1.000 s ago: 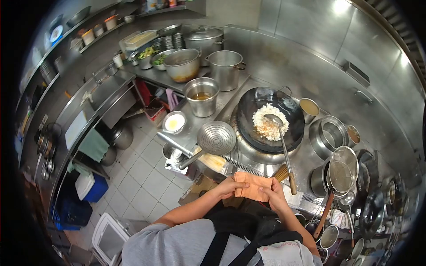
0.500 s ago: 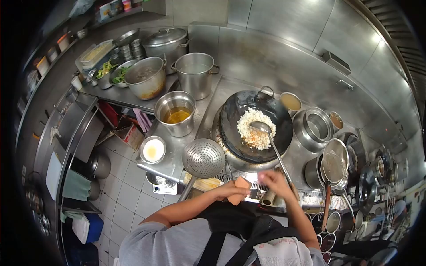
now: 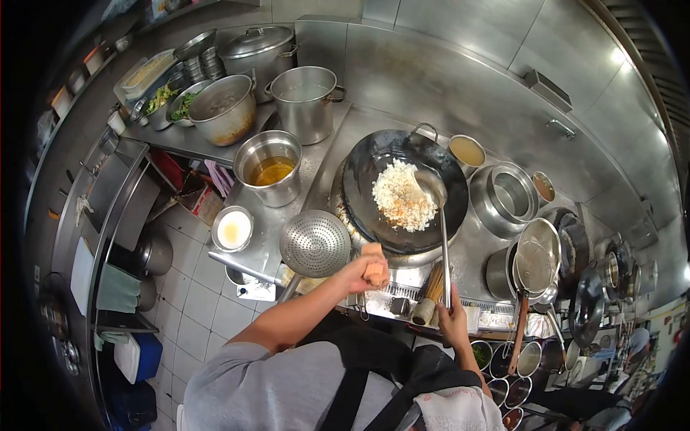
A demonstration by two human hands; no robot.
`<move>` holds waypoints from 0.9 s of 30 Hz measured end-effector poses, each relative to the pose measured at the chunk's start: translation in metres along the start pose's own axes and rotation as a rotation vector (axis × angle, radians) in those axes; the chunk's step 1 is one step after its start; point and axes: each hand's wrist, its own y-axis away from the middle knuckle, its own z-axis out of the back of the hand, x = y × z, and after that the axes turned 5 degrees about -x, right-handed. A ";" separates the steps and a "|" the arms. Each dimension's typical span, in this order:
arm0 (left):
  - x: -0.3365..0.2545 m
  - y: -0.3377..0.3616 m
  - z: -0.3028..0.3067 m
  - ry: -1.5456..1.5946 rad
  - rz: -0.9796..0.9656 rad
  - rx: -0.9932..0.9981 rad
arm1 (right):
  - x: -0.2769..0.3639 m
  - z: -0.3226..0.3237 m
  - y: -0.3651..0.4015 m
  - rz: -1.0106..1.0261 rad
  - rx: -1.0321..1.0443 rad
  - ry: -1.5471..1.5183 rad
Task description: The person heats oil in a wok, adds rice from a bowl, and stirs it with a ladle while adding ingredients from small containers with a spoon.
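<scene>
My left hand (image 3: 361,275) is closed around a folded orange-pink cloth (image 3: 373,260), at the near edge of the black wok (image 3: 365,167). A long-handled ladle (image 3: 445,248) is gripped in my right hand (image 3: 453,322), which wraps round the lower end of its handle. The ladle's bowl rests inside the wok, against the right side of the white rice (image 3: 399,188). Orange-brown patches show on the rice. Left of the wok lies a perforated strainer (image 3: 315,243), its handle pointing toward me.
On the left counter stand a pot of yellow oil (image 3: 267,188), a bowl with white and yellow contents (image 3: 233,230) and a tall steel pot (image 3: 305,104). Nested steel bowls (image 3: 503,223) and a mesh sieve (image 3: 537,262) are on the right. A bamboo brush (image 3: 433,291) lies before the wok.
My right hand has moved down and taken hold of the ladle's handle. The ladle bowl has shifted right in the rice. My left hand has moved up toward the wok with the cloth.
</scene>
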 end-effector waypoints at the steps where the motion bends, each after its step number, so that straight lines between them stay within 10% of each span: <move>1: -0.004 -0.010 -0.006 -0.005 0.003 -0.009 | 0.017 0.011 0.008 -0.005 0.001 -0.009; 6: -0.026 -0.007 -0.062 0.025 -0.084 -0.233 | 0.063 0.071 0.028 -0.146 0.259 -0.348; 11: -0.021 -0.068 -0.041 -0.008 -0.154 -0.292 | -0.019 0.025 -0.046 -0.194 0.355 -0.318; 13: -0.017 -0.078 -0.035 -0.059 -0.196 -0.242 | -0.025 -0.001 -0.064 0.434 0.001 0.212; 16: 0.013 -0.055 -0.009 0.092 -0.275 0.070 | 0.034 0.057 -0.017 -0.047 0.366 -0.090; 18: 0.052 0.045 -0.103 0.088 -0.365 -0.287 | 0.037 0.102 0.022 0.002 0.482 -0.065; 21: 0.053 0.038 -0.090 0.040 -0.336 -0.239 | 0.028 0.125 0.052 -0.048 0.542 -0.084; 22: 0.040 0.002 -0.051 0.064 -0.345 -0.113 | 0.011 0.123 0.048 0.266 0.401 0.142; 25: 0.024 -0.033 -0.042 0.014 -0.326 -0.108 | 0.014 0.107 0.020 -0.050 0.388 0.308; 27: 0.059 -0.015 -0.029 0.010 -0.382 -0.115 | -0.004 0.085 -0.009 0.270 0.110 0.450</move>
